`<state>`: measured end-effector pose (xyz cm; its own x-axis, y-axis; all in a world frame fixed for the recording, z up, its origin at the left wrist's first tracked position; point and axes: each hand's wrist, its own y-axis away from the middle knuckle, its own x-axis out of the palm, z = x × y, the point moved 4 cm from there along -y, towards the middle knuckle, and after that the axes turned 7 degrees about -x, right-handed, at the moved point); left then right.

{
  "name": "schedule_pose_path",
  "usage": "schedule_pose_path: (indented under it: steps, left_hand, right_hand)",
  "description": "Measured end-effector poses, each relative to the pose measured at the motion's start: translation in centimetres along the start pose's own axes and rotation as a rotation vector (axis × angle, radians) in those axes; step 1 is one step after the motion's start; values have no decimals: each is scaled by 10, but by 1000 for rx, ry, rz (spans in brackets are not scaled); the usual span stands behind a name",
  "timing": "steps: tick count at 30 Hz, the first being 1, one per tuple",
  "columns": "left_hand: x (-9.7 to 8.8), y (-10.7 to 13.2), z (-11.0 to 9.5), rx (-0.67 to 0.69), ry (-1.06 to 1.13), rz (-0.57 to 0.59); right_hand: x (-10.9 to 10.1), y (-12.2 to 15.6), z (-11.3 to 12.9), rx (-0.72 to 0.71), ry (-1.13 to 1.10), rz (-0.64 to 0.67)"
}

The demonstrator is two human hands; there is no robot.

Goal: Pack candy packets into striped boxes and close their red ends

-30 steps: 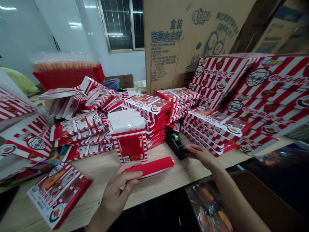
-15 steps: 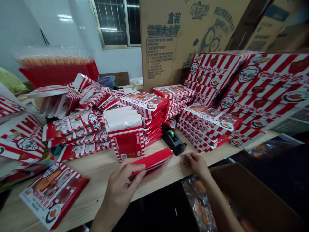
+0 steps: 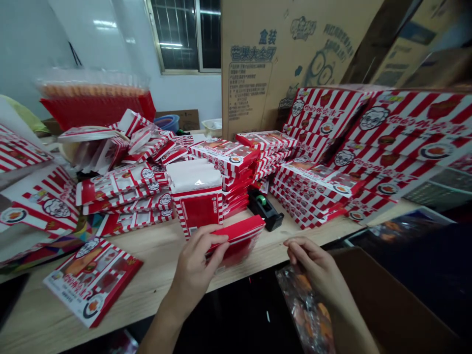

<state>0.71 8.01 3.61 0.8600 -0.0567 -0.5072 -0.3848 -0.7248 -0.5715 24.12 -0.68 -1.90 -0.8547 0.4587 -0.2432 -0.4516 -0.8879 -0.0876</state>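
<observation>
My left hand (image 3: 206, 253) grips a flat red box (image 3: 241, 227) between thumb and fingers, standing it on edge near the table's front. Its red narrow side faces up, and a clear plastic part shows below. To its right, my right hand (image 3: 309, 253) hovers by the table edge with the fingers curled together in a pinch; whatever they hold, if anything, is too small to make out. A black tape dispenser (image 3: 267, 211) with a green roll stands just beyond the two hands. Behind the held box is a white-topped bundle of red cartons (image 3: 197, 196).
One striped box (image 3: 94, 280) lies at the left front. Stacked striped boxes (image 3: 313, 191) and large display cartons (image 3: 409, 132) stand right, before a tall brown carton (image 3: 250, 73). Below the edge, clear-wrapped orange pieces (image 3: 308, 314) lie by an open brown carton (image 3: 383, 295).
The held box has tipped more upright in my left hand, showing more of its clear part. My right hand has drawn its fingers closer together. The view has shifted slightly.
</observation>
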Motion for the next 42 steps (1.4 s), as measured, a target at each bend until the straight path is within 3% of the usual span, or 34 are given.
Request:
schedule_pose_path:
  steps: [2, 4, 7, 10, 15, 20, 25, 28, 31, 36, 42]
  left_hand:
    - [0, 0, 0, 16, -3, 3]
    - [1, 1, 1, 26, -24, 18]
    - [0, 1, 0, 36, -70, 26]
    - [-2, -3, -5, 70, -153, 70]
    - [-3, -9, -13, 224, -350, 205]
    - [-3, -5, -11, 311, -328, 159]
    - [-4, 2, -4, 301, -203, 108]
    - [-3, 2, -4, 297, -269, 174]
    - [-1, -2, -7, 246, -327, 254]
    - [-1, -15, -13, 136, -363, 275]
    - [-2, -27, -13, -30, -240, 493]
  right_hand:
    - [27, 18, 33, -198, -279, -8]
    - [57, 24, 56, -280, -427, 32]
    - [93, 18, 66, -181, -471, 42]
    - [109, 8, 59, 2, -428, -6]
    - [111, 5, 56, 105, -387, 8]
    - [109, 8, 51, 129, -347, 43]
    - [109, 11, 44, 137, -327, 65]
    - [109, 10, 46, 123, -321, 46]
    - [109, 8, 48, 123, -336, 45]
    - [107, 7, 45, 150, -394, 80]
    - [99, 11, 42, 23, -241, 22]
